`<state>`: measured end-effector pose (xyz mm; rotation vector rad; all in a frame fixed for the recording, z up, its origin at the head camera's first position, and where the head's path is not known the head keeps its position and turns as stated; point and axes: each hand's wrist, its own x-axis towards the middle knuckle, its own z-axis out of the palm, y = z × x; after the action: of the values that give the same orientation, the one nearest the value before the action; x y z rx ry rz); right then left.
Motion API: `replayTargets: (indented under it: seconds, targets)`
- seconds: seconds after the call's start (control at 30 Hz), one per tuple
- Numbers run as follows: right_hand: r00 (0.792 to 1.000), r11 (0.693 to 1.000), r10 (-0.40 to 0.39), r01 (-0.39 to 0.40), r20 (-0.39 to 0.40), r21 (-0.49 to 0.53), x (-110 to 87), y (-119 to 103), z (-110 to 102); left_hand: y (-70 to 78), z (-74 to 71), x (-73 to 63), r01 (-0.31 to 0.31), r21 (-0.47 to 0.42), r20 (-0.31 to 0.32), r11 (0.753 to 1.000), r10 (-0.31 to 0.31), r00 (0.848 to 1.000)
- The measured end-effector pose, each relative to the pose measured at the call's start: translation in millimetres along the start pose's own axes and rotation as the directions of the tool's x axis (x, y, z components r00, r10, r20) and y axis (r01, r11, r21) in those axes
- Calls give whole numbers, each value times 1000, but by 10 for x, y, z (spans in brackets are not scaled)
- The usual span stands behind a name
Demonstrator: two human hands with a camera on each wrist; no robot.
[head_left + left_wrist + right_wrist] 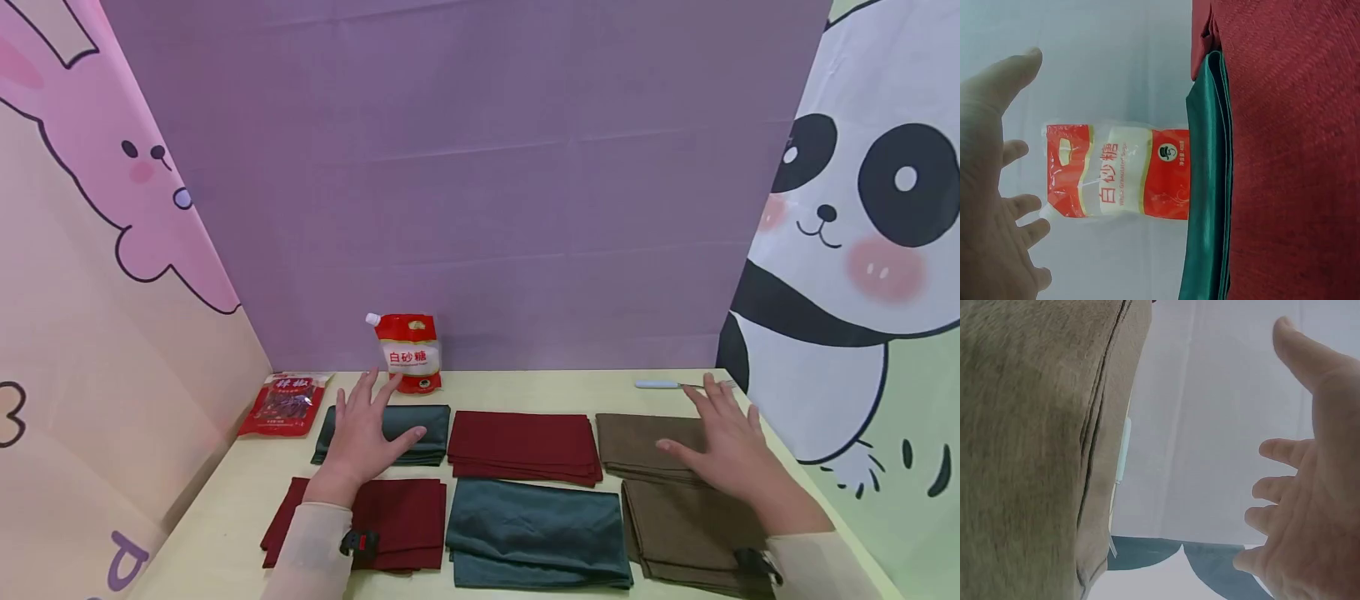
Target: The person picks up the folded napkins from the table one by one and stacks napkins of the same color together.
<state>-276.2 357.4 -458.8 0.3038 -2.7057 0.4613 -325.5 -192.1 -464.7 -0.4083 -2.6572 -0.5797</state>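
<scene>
Left hand [367,442] and right hand [723,454] gripping nothing, hovering on opposite sides

Fingers are spreading loosely on both; wrist views are showing each hand apart from the folded cloth. Side seems the relation that counts. Back teal cloth [422,417] is lying below left hand, its long axis running left-right, so crossing the fingers, which are pointing away from the person. Front-left red cloth [401,521] is lying nearer the person, also left hand's side.

Back brown cloth [648,433] is lying under and just left of right hand, long axis running left-right too; front brown cloth [690,525] is lying nearer the person. Right hand is clearly the nearer one for both.

Back red cloth [525,446] and front teal cloth [536,533] are lying between the hands; back red looks nearer left thumb. Sugar [410,354] is standing beyond left fingertips, utensil [656,384] lying beyond back brown.
</scene>
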Motion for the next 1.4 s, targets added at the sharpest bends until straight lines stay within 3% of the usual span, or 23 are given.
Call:
replayTargets:
  seconds: [0.2,0.6,1.17,1.4]
  targets:
    - [998,999,-36,35,-42,-6,-111,50,-52,30,-17,1,-5,-17,-22,1000,4,1000]
    - [999,999,-23,21,-47,-34,-355,167,-87,163,-17,7,-23,-71,2,997,23,1000]
    - [995,1000,-9,10,-101,7,-507,343,-167,506,19,-17,-53,-211,23,976,59,998]
    - [998,995,45,-41,-47,90,-568,368,-224,678,91,-34,-80,-264,24,961,90,996]
